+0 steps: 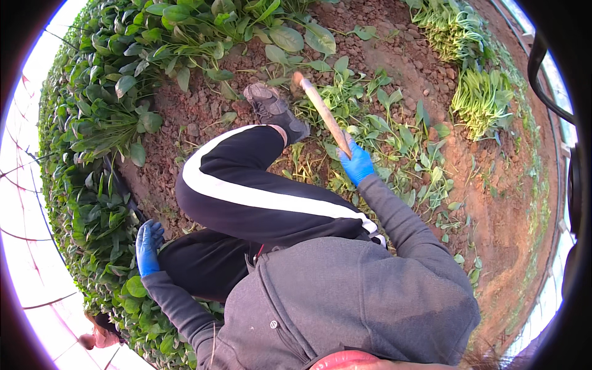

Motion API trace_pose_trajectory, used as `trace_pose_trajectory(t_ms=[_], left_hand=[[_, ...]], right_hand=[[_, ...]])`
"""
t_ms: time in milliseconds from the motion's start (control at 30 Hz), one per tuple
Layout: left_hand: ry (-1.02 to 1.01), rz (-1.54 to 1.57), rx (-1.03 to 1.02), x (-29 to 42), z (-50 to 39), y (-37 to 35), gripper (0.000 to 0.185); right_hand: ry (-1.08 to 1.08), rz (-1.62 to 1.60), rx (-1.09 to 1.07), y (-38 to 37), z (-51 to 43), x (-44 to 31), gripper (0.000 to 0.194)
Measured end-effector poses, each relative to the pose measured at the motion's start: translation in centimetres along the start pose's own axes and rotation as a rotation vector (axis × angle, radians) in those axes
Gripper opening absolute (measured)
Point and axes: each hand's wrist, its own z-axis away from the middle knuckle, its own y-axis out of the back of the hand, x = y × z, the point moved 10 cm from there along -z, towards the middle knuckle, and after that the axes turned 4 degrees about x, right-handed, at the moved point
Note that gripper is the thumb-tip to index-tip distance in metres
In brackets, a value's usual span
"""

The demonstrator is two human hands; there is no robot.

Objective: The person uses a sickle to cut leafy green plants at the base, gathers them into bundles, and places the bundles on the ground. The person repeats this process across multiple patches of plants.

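My right hand [356, 159], in a blue glove, grips a wooden handle [323, 108] near its lower end; the far end, over the soil by my shoe, is blurred and its head cannot be made out. At the left, my left hand [149, 241], also in a blue glove, hangs beside my knee with its fingers slightly curled. It holds nothing that I can see. Close by it stand dense leafy green plants [99, 208]. Cut or pulled greens [397, 134] lie scattered on the soil right of my shoe.
Two piles of bundled greens, the nearer one [483, 99] and a larger one [451, 32], lie at the upper right. My shoe [275, 111] rests on clumpy reddish soil [185, 101]. Another person [101, 335] is far off at the lower left. A dark pipe or hose runs along the right edge.
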Motion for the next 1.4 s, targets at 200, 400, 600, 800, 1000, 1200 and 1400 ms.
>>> trace_pose_trajectory(t_ms=[200, 400, 600, 800, 1000, 1200, 1400], left_hand=[[0.004, 0.007, 0.025, 0.2, -0.2, 0.1, 0.037], [0.0, 0.009, 0.023, 0.2, -0.2, 0.3, 0.038], [0.01, -0.029, 0.019, 0.4, -0.7, 0.2, 0.037], [-0.051, 0.004, -0.001, 1.2, -0.5, -0.3, 0.036], [-0.117, 0.019, -0.033, 1.1, -0.3, 0.4, 0.034], [-0.073, -0.002, -0.033, 0.7, -1.3, 0.7, 0.04], [-0.096, 0.005, -0.059, 1.3, -1.0, 0.0, 0.033]], right_hand=[[0.053, -0.261, 0.002, -4.0, 0.9, -1.7, 0.061], [0.046, 0.059, -0.033, -1.5, 3.2, 2.3, 0.065], [0.114, 0.312, -0.074, 0.7, 1.3, 2.9, 0.059], [0.084, 0.366, -0.106, 2.1, 1.4, 4.0, 0.059], [0.132, 0.131, -0.017, 1.6, 2.6, 3.3, 0.061], [0.041, 0.237, -0.078, 3.5, 5.9, 5.2, 0.064], [-0.013, 0.235, 0.053, 8.6, 8.0, 5.0, 0.063]])
